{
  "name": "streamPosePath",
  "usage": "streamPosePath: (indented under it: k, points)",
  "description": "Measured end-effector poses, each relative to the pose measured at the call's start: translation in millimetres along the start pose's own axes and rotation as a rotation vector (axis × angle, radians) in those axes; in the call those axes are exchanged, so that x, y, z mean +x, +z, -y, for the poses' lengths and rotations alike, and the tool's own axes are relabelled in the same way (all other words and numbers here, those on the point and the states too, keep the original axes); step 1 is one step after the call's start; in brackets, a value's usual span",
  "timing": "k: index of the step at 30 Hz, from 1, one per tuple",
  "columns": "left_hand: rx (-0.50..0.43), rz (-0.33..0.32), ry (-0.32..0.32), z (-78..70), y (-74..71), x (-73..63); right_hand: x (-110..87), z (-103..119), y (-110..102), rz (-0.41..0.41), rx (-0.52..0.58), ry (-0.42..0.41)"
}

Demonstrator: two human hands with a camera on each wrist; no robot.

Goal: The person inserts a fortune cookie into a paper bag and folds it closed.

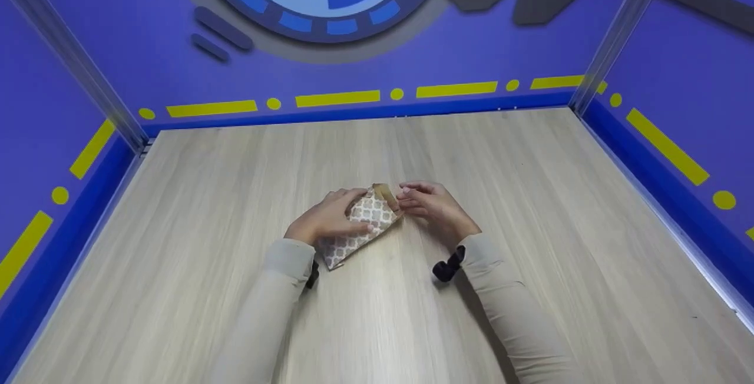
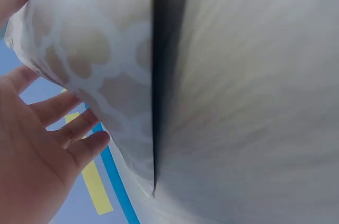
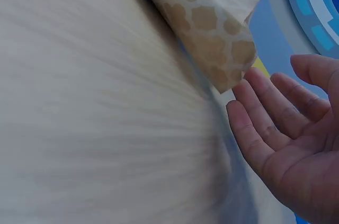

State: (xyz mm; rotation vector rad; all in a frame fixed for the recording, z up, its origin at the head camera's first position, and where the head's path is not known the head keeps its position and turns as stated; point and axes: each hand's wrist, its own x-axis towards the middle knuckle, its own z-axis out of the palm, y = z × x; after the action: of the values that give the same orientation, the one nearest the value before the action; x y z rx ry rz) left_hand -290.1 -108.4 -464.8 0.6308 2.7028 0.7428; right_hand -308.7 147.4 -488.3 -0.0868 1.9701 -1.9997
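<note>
A folded piece of brown paper with a white lattice pattern point(image 1: 366, 220) lies on the wooden table point(image 1: 530, 195) in front of me. My left hand point(image 1: 326, 217) rests flat on its left side, fingers straight against the paper point(image 2: 90, 49) in the left wrist view, where the left hand point(image 2: 37, 144) shows an open palm. My right hand point(image 1: 428, 205) is at the paper's upper right corner, beside a small raised flap. In the right wrist view the right hand point(image 3: 286, 144) has relaxed fingers, and their tips touch the corner of the paper point(image 3: 212, 28).
The table is boxed in by blue walls with yellow dashes point(image 1: 336, 99) at the back and both sides, and metal posts point(image 1: 612, 36) stand in the far corners. A black wrist strap point(image 1: 447, 266) sits on each sleeve.
</note>
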Motion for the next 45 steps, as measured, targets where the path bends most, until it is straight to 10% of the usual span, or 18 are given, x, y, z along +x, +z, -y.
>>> streamPosePath:
  k: [21, 45]
  points:
    - [-0.014, -0.179, -0.084, -9.9, 2.3, -1.1, -10.2, 8.4, 0.0, 0.151, -0.096, 0.051]
    - [-0.313, -0.4, 0.117, -16.2, -3.0, 3.6, -13.7, 41.8, 3.9, -0.087, -0.104, -0.185]
